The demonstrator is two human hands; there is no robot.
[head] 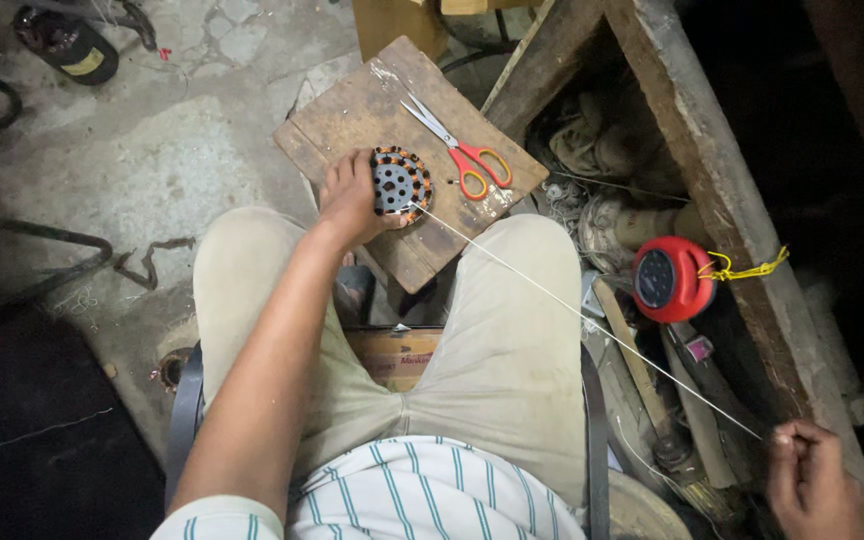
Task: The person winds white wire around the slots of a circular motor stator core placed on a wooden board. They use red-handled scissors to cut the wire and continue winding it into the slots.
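**Copper-wound stator held down, thread drawn tight**

Your left hand (350, 195) grips a round stator core (399, 186) with copper-coloured windings, your fingers curled around its left edge and pressing it onto a worn wooden board (352, 110) that rests in front of your knees. A thin pale thread (592, 325) runs taut from the core, across your right thigh, down to your right hand (814, 480), where your fingertips are pinched together on its end. Orange-handled scissors (462, 150) lie on the board just beside the core, blades shut. To your right, a red round reel (670, 278) sits against a rough timber frame (712, 170), with a yellow cord (747, 270) tied around the wood next to it.
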